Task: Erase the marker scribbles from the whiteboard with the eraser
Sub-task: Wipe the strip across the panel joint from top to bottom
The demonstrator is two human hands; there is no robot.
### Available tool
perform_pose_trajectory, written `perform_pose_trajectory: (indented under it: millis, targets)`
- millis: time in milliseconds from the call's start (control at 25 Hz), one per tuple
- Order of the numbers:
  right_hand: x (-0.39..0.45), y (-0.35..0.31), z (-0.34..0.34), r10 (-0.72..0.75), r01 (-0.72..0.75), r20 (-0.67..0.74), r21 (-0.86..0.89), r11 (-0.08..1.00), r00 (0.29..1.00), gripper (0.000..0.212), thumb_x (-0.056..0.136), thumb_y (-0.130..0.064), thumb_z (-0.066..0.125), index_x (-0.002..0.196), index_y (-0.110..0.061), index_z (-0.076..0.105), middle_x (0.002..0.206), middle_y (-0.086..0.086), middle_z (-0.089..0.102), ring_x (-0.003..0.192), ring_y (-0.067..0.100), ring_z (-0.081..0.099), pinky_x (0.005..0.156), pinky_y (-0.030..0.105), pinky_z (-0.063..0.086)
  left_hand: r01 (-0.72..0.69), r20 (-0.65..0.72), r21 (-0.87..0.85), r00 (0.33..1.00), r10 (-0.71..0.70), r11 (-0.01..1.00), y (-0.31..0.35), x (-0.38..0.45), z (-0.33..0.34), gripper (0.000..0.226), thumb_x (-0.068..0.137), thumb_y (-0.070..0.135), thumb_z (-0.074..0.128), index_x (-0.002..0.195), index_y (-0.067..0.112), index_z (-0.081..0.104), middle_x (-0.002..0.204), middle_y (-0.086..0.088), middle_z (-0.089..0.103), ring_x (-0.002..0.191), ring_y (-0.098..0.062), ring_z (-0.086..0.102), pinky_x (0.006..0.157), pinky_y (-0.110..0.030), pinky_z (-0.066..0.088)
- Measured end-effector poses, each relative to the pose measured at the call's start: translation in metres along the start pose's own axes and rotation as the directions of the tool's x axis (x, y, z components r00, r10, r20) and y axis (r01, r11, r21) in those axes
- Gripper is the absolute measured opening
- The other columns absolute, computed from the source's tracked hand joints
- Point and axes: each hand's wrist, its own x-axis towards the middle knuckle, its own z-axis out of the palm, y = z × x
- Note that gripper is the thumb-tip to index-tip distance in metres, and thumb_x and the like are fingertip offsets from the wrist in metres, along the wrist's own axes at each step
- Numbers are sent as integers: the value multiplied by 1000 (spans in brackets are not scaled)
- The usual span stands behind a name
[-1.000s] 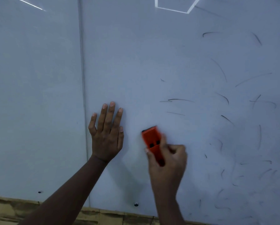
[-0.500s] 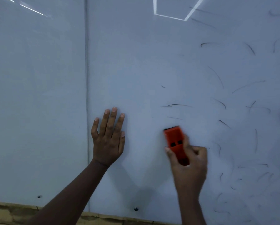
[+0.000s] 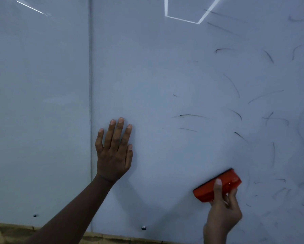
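We see our right hand low on the right of the whiteboard, its grip wrapped round the orange eraser: the thumb lies across the near face and the fingers curl over the right end; the eraser sits just above the hand, tilted so its right end rides higher than its left, its dark pad turned to the board, though we cannot tell for sure that it presses flat; our left hand rests spread on the board well to the left of the eraser, fingers straight and pointing up, holding nothing, just right of the vertical seam between two panels; the marker scribbles are thin dark strokes scattered over the right half of the board, above and to the right of the eraser, with a few short ones between the two hands, higher up; bright ceiling-light reflections show at the top of the board; two small dark fixings sit near its lower edge, and a tan strip runs beneath it.
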Motion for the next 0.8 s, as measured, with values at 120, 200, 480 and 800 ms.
perform_pose_trajectory:
  millis: [120,200,480,800]
  targets:
    - [-6,-39,29,-257,269,128,-89,959,958,58,78,-55,78,132,-39,67,98,2,55,91,23,66,84,11,50,-4,8,9,1000,4,1000,-1,-1,0,63,107,25,41,168,14,26,177,-9,14,163,-31,18,130,-55,15]
    - [-11,-68,57,-382,407,194,-112,907,904,65,82,-53,80,140,-27,63,95,6,45,82,26,59,74,5,45,-4,15,3,1000,4,1000,-1,-1,-1,62,107,26,40,167,14,27,177,-9,14,163,-31,18,130,-55,15]
    - [-62,-75,92,-595,884,666,-236,404,450,74,77,-62,77,141,-30,63,95,-3,45,84,16,48,60,30,51,-6,28,6,1000,6,1000,-1,0,-2,66,106,27,41,168,15,22,178,-9,13,163,-31,17,130,-55,15]
    - [-10,-123,97,-650,824,514,-261,503,560,73,74,-69,71,138,-36,64,90,-2,46,76,22,56,62,34,51,-16,32,20,999,16,1000,-2,0,-1,62,107,28,38,167,14,27,177,-9,15,162,-32,21,130,-55,16]
